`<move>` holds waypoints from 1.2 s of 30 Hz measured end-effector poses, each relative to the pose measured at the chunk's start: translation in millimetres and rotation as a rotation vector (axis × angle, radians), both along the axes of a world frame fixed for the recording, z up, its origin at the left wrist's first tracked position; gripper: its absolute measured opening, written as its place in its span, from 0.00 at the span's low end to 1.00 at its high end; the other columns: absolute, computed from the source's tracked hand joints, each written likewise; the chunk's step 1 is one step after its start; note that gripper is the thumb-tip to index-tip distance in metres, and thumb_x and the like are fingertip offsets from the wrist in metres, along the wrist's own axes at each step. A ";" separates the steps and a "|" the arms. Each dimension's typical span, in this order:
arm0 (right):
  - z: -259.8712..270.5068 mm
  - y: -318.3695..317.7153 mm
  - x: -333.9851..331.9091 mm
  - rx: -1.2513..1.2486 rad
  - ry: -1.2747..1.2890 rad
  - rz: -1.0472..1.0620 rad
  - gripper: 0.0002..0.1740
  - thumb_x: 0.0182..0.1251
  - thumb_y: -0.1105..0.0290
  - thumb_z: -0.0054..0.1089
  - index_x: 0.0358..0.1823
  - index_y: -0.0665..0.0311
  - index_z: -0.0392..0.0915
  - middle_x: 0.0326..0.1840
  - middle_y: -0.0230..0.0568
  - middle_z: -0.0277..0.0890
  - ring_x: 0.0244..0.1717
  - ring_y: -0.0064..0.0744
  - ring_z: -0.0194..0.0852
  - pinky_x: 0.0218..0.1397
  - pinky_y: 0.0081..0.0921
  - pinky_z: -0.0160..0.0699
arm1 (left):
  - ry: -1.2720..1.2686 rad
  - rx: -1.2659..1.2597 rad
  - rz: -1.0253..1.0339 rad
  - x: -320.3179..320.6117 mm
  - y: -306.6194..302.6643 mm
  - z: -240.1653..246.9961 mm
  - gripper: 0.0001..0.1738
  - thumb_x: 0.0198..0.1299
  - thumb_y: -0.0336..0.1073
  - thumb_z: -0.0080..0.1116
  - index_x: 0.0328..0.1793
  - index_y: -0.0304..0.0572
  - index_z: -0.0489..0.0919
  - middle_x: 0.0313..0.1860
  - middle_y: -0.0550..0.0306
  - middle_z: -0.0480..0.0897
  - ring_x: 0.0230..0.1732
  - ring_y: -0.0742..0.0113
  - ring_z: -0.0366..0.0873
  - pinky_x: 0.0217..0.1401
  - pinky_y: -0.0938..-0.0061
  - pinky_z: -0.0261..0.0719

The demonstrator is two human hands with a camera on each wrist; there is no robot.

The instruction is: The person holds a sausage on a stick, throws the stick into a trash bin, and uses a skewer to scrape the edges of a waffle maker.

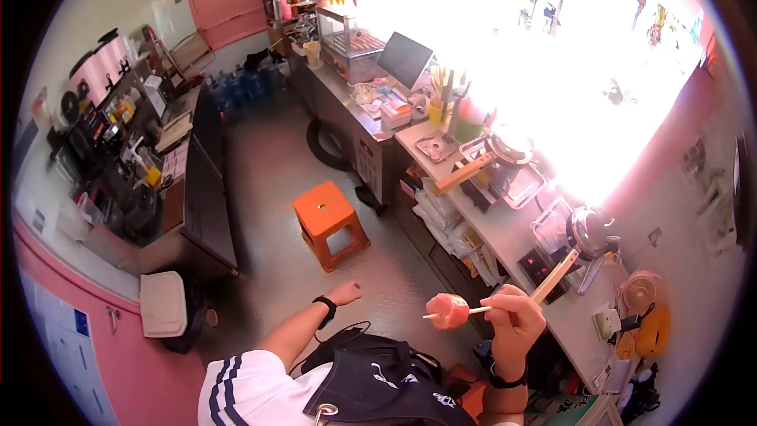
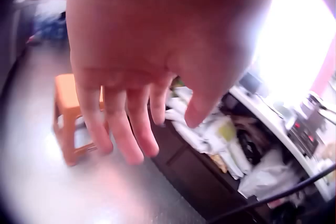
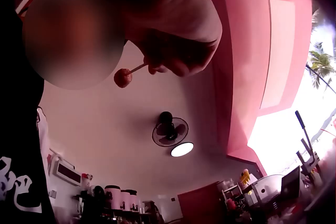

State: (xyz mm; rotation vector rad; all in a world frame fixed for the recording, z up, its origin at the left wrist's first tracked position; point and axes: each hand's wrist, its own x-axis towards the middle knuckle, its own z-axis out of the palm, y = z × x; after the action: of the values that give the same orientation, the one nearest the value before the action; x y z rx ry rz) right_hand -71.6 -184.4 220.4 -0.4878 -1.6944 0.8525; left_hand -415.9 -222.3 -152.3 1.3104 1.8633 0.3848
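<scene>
My right hand is raised in front of the body and pinches a thin wooden skewer between thumb and fingers. On the skewer sits a round, pinkish-red lump of food, with the stick's tip poking out past it. The right wrist view shows the same lump from below, beside the curled fingers. My left hand hangs low over the floor and holds nothing. Its fingers are loosely bent and spread apart in the left wrist view.
An orange stool stands on the floor ahead. Along the right runs a counter with a wooden-handled pan and another long-handled pot. A lidded bin is at the left. White bags fill the shelf under the counter.
</scene>
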 end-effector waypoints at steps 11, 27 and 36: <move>31.5 7.0 -250.2 0.307 0.239 0.827 0.12 0.38 0.71 0.71 0.28 0.65 0.84 0.20 0.31 0.74 0.18 0.26 0.67 0.18 0.18 0.64 | -0.052 -0.269 1.658 -128.1 -480.8 -58.3 0.12 0.58 0.37 0.53 0.40 0.36 0.80 0.27 0.49 0.82 0.24 0.58 0.81 0.28 0.60 0.79; 3.9 -16.7 -540.1 0.065 0.347 1.421 0.06 0.54 0.71 0.65 0.26 0.67 0.81 0.22 0.35 0.74 0.27 0.33 0.65 0.31 0.25 0.66 | -0.740 -0.401 1.548 78.5 -422.8 -116.0 0.22 0.62 0.47 0.54 0.55 0.40 0.78 0.50 0.40 0.82 0.46 0.48 0.82 0.47 0.58 0.79; -131.6 11.5 -703.3 -0.456 -0.466 1.298 0.04 0.69 0.76 0.55 0.38 0.69 0.77 0.26 0.31 0.71 0.29 0.18 0.66 0.31 0.15 0.63 | -0.289 -0.180 1.541 -88.2 -387.2 -95.9 0.25 0.58 0.52 0.59 0.54 0.41 0.80 0.52 0.40 0.82 0.51 0.46 0.81 0.54 0.60 0.77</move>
State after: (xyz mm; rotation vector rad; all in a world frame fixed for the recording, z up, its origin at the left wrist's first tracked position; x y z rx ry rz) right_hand -774.9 -172.9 88.8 0.2454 -2.1997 2.2109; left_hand -504.1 -609.5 -248.2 -0.5219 2.2092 1.0399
